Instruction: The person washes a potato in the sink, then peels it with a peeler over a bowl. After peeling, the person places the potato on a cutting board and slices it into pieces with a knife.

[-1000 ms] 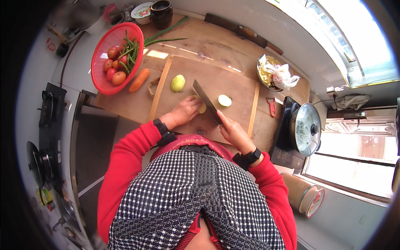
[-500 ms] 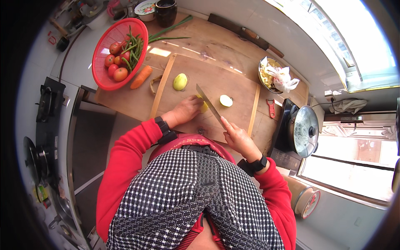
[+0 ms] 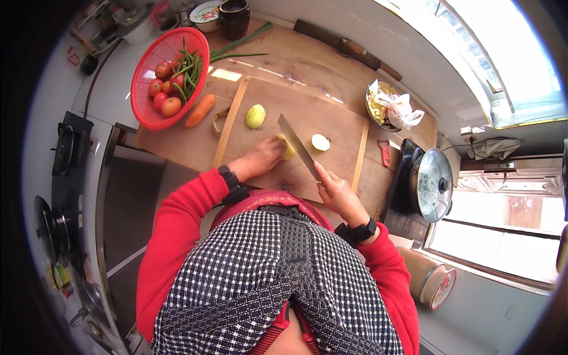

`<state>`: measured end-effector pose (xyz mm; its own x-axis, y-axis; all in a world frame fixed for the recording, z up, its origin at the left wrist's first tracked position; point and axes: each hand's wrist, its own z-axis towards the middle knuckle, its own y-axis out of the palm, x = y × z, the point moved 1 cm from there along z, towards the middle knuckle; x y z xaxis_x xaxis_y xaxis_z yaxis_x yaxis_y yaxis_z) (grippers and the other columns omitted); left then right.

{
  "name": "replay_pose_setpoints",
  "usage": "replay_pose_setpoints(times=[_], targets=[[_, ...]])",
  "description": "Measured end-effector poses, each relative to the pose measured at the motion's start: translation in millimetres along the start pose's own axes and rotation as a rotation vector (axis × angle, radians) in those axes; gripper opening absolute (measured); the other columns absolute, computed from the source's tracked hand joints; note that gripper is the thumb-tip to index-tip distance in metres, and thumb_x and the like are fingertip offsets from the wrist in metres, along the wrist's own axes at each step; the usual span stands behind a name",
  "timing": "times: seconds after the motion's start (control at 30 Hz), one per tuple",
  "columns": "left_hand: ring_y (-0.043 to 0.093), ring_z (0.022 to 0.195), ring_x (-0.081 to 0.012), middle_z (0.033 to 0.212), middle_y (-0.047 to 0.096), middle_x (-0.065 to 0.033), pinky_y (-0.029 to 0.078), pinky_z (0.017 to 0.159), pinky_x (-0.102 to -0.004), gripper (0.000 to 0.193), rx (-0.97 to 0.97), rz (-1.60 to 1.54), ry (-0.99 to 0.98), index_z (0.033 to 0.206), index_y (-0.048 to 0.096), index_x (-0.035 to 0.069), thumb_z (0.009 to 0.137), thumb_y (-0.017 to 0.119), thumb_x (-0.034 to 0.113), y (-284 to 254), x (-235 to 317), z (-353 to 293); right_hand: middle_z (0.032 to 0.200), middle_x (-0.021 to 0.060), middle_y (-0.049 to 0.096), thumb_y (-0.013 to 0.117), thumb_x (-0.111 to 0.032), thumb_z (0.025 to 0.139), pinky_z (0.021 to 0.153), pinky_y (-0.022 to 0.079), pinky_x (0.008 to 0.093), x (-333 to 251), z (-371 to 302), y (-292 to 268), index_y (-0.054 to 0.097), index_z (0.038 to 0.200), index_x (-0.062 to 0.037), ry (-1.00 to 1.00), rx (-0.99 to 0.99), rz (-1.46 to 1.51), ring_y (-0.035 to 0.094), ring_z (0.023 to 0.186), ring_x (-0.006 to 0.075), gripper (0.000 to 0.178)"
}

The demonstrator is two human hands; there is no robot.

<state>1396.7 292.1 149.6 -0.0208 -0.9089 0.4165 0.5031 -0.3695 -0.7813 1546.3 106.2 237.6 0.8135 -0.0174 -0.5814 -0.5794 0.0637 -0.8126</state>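
Observation:
My left hand (image 3: 264, 156) presses a pale yellow cut vegetable piece (image 3: 289, 149) against the wooden cutting board (image 3: 331, 118), fingers bent over its left side. My right hand (image 3: 336, 188) is closed round the handle of a kitchen knife (image 3: 299, 145). The blade slants up and left, just right of the piece, with a narrow gap between them. Beyond my left hand lies a whole, peeled-looking yellow-green oval vegetable (image 3: 255, 117). Right of the blade sits a half (image 3: 320, 142) with a white cut face; its exact kind is unclear.
A red basket (image 3: 137, 97) of tomatoes and green beans stands far left, beside a carrot (image 3: 201, 110). At right are a bowl (image 3: 374, 112) of scraps with a plastic bag, a red peeler (image 3: 385, 153) and a lidded pan (image 3: 435, 184). Another large knife (image 3: 322, 36) lies along the wall.
The knife blade has shifted slightly to the right, off the piece, and more of the piece shows. My left hand stays nearly in place on it.

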Motion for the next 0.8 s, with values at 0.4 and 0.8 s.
replay_pose_setpoints(times=[0.4, 0.8], targets=[[0.050, 0.094, -0.0293, 0.099, 0.054, -0.0119, 0.044, 0.083, -0.0343, 0.030, 0.037, -0.008, 0.012, 0.092, 0.055, 0.000, 0.063, 0.061, 0.005, 0.6, -1.0, 2.0, 0.081, 0.0182, 0.053, 0.050, -0.004, 0.075, 0.057, 0.047, 0.0418, -7.2, -4.7, -10.3, 0.035, 0.127, -0.0064, -0.019, -0.095, -0.064, 0.055, 0.062, 0.0359, 0.055], [0.050, 0.094, -0.0290, 0.100, 0.054, -0.0116, 0.044, 0.082, -0.0345, 0.028, 0.022, 0.068, 0.018, 0.093, 0.055, 0.001, 0.065, 0.058, 0.005, 0.7, 0.4, 0.5, 0.086, 0.0189, 0.053, 0.049, -0.004, 0.076, 0.058, 0.046, 0.0418, 11.0, 8.2, 15.6, 0.031, 0.130, -0.0070, -0.019, -0.004, 0.037, 0.055, 0.065, 0.0365, 0.057]])
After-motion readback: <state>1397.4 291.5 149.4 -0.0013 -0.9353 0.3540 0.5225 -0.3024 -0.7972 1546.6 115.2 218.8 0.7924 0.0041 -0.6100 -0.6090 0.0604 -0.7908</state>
